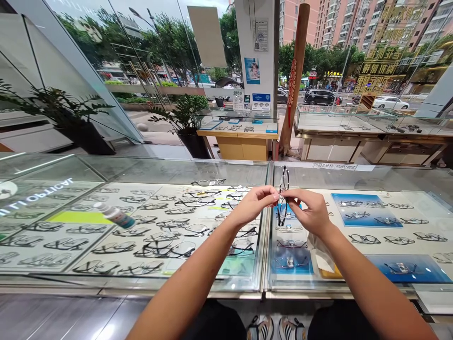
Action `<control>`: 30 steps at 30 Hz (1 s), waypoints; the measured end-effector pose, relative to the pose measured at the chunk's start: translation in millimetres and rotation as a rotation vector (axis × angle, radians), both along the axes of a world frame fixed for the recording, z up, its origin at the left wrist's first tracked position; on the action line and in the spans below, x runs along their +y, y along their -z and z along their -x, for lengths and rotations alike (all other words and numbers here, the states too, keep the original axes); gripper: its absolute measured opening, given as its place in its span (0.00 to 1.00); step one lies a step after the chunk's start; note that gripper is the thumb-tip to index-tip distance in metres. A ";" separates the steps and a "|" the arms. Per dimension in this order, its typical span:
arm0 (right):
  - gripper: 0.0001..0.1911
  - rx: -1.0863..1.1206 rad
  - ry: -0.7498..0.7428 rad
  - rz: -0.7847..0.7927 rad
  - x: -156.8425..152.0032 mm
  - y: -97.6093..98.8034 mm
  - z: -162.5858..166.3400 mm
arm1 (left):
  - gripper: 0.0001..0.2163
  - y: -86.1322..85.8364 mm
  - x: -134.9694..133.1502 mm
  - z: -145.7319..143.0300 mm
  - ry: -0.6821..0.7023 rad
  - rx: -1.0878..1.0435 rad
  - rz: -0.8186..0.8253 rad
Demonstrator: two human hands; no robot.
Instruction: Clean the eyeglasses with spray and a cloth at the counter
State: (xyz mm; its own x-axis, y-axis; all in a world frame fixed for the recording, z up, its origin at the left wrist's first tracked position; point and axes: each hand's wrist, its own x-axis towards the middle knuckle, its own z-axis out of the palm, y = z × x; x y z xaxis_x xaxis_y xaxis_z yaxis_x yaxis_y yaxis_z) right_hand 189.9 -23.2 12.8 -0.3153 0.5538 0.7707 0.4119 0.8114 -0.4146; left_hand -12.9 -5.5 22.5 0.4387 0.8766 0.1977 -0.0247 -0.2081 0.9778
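Observation:
A pair of dark-rimmed eyeglasses (282, 177) is held up on end above the glass display counter (266, 264). My left hand (257, 202) pinches the glasses near the middle from the left. From the other side, my right hand (310, 210) grips them with thumb and fingertips, its fingers bent. Exactly which part of the frame each hand holds is partly hidden by the fingers. Below my right hand a pale cloth or pouch (320, 252) lies on the counter.
A small white and teal bottle (115, 216) stands on the counter glass to the left. Many eyeglasses (193, 230) lie in rows beneath the glass, some on blue boards (357, 212). Beyond stand a potted plant (189, 127), a wooden cabinet (242, 147) and a wooden post (295, 71).

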 end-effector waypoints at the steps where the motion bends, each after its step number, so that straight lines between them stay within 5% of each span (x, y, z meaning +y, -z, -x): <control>1: 0.13 0.001 -0.001 0.001 0.1 -0.2 0.1 | 0.17 0.2 0.0 0.0 0.009 -0.002 0.008; 9: 0.16 0.088 -0.078 0.065 -1.8 -0.9 3.9 | 0.19 4.7 3.9 0.1 -0.005 -0.049 0.025; 18: 0.04 0.558 -0.305 0.643 1.6 0.8 11.6 | 0.21 8.1 2.9 -1.6 0.043 -0.187 0.081; 24: 0.15 0.829 -0.421 1.003 5.2 -0.7 15.0 | 0.23 8.3 0.5 -1.7 0.077 -0.184 0.067; 30: 0.18 0.779 -0.507 1.139 5.5 -2.5 14.1 | 0.23 10.8 1.7 -0.7 0.092 -0.165 0.036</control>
